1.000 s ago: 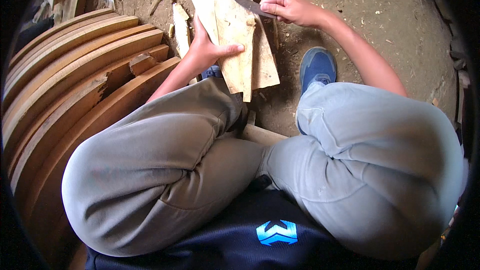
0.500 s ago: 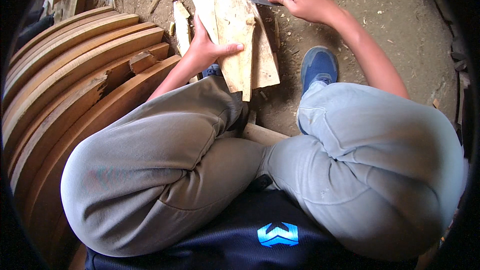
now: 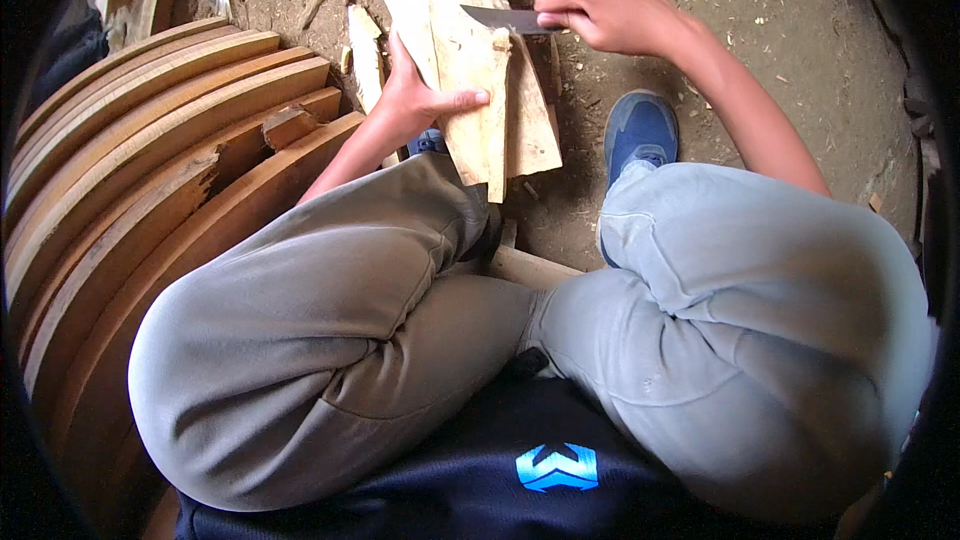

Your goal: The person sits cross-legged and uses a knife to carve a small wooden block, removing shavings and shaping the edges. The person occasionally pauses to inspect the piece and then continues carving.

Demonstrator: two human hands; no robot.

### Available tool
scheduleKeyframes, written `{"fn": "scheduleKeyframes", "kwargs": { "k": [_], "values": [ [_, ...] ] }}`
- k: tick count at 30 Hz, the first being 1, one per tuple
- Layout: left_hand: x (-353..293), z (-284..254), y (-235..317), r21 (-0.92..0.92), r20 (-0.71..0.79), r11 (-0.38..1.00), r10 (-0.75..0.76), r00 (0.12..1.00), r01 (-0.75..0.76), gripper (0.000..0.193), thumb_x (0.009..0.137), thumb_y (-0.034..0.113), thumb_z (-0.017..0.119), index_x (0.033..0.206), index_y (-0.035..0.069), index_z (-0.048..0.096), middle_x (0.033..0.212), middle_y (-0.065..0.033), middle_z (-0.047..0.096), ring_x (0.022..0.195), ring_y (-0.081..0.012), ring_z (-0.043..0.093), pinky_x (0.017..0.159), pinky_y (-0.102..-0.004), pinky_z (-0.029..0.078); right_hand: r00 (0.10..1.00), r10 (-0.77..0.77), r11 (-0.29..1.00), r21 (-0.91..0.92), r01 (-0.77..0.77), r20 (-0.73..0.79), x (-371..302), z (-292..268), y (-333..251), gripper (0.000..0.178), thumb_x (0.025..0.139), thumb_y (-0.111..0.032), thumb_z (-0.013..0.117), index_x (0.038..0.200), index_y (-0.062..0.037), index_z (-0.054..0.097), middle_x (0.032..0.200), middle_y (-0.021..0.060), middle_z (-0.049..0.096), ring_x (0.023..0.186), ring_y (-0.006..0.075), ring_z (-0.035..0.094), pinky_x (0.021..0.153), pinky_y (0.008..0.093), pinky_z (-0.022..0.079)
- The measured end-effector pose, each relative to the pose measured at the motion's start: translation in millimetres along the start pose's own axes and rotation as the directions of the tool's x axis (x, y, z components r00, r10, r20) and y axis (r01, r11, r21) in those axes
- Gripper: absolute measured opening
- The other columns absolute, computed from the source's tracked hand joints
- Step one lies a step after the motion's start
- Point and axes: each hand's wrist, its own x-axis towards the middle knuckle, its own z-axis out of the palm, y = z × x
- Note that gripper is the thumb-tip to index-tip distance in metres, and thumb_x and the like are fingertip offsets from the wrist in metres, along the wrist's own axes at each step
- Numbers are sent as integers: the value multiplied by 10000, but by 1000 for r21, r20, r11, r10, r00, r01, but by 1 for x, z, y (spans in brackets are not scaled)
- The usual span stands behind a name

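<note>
A seated person's left hand (image 3: 415,100) clamps a pale wooden slab (image 3: 455,50) upright on the dirt floor (image 3: 800,30) between the knees, steadying it, while the right hand (image 3: 610,10), closed around a knife (image 3: 500,18), sets the blade against the slab's edge beside stacked curved planks (image 3: 150,160).

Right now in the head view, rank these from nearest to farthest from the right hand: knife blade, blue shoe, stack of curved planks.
1. Knife blade: held in the right hand, pointing left.
2. Blue shoe: just below it, on the dirt.
3. Stack of curved planks: far left.
</note>
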Motion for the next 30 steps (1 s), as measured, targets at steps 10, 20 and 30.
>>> {"fn": "scheduleKeyframes", "kwargs": {
  "k": [10, 20, 30],
  "values": [
    [5, -11, -8, 142, 55, 990, 1, 998, -8, 1271, 582, 239, 1008, 1431, -32, 101, 1384, -194, 397, 1315, -284, 452, 1119, -397, 406, 968, -205, 971, 91, 220, -145, 6, 20, 25, 174, 960, -312, 600, 895, -180, 692, 655, 66, 638, 609, 283, 617, 570, 397, 459],
    [-3, -17, -1, 43, 144, 997, -63, 988, 57, 1247, 613, 193, 989, 1474, 19, 104, 1417, -220, 417, 1319, -278, 469, 1088, -410, 450, 970, -180, 982, 23, 186, -163, -10, 12, 8, 154, 950, -279, 593, 895, -171, 688, 725, 57, 682, 655, 295, 658, 595, 414, 492],
    [-11, -34, 17, -13, 266, 960, -268, 926, 281, 1145, 744, 64, 887, 1529, 120, 56, 1236, -248, 624, 1028, -302, 705, 765, -412, 625, 964, 9, 996, 83, 14, -267, -9, 22, -1, 163, 965, -295, 590, 921, -190, 708, 713, 86, 675, 667, 308, 655, 617, 440, 494]
  ]
}}
